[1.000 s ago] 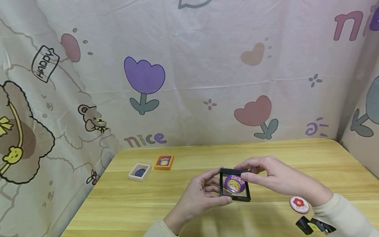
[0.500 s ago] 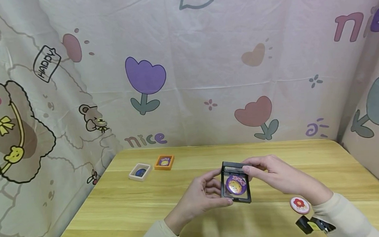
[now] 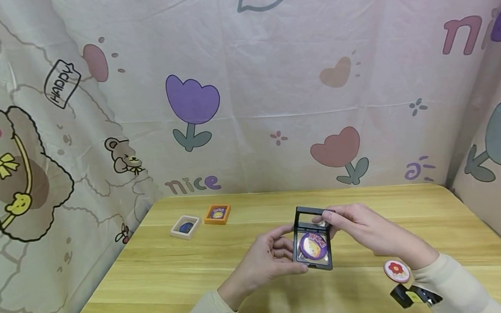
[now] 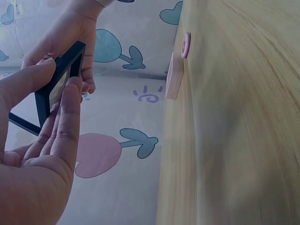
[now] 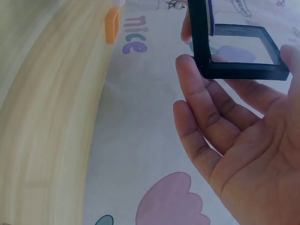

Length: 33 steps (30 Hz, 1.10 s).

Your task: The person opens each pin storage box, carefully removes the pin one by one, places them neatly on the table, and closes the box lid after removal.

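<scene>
A black hinged display frame with clear windows (image 3: 311,227) is held up over the table, its lid swung up from the lower half. In the lower half sits a round purple badge with a yellow bear face (image 3: 313,245). My left hand (image 3: 262,257) grips the lower half by its left side, thumb at the front edge. My right hand (image 3: 364,227) pinches the raised lid at its right corner, thumb on the rim. In the right wrist view, the lid (image 5: 248,71) stands at about a right angle to the other half.
At the back left of the wooden table (image 3: 154,279) lie a white frame with a blue badge (image 3: 180,233) and an orange frame with a purple badge (image 3: 211,221). A red-flower badge (image 3: 396,271) lies by the right sleeve. A pinkish block (image 4: 175,77) shows in the left wrist view.
The frame's lid has swung up and away from the badge, from nearly closed to upright, moved by my right hand. The left hand has stayed in place.
</scene>
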Tool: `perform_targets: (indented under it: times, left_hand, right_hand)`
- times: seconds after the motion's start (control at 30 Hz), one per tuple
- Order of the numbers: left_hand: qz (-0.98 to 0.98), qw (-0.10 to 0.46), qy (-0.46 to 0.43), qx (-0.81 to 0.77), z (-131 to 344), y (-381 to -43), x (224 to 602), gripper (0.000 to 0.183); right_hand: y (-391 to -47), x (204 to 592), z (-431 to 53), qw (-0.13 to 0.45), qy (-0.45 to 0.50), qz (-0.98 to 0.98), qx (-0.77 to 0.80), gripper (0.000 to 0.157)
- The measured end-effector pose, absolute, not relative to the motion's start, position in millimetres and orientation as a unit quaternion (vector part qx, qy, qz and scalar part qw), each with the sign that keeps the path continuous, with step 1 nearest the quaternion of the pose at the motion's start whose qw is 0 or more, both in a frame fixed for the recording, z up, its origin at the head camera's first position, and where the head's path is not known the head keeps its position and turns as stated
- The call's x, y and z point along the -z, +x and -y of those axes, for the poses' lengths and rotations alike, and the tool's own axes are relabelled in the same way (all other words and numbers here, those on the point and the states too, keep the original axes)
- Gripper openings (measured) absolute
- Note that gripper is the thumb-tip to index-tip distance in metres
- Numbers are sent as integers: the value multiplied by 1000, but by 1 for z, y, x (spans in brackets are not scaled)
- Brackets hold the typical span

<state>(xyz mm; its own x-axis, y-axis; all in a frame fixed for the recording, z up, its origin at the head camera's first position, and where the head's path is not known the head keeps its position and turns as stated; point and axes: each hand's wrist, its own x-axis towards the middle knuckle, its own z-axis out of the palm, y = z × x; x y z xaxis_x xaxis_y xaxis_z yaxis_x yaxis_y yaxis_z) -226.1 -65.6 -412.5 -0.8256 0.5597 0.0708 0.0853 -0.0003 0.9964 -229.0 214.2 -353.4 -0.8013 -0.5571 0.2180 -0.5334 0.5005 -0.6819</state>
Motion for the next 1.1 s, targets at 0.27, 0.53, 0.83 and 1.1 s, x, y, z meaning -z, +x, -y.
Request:
perform_targets:
  times: [0.27, 0.53, 0.83, 1.1]
  left_hand:
    - [-689, 183, 230, -662, 66, -226, 412, 85]
    - [-686, 194, 208, -670, 67, -225, 412, 85]
    - [-677, 204, 195, -679, 67, -227, 414, 84]
    - [-669, 211, 190, -686, 68, -228, 415, 83]
  right_hand:
    - [-232, 355, -214, 18, -310, -863, 399, 40]
    - [-234, 357, -213, 3, -306, -870, 386, 40]
    - [-235, 363, -214, -6, -298, -872, 389, 39]
    - [-237, 368, -217, -14, -306, -868, 391, 36]
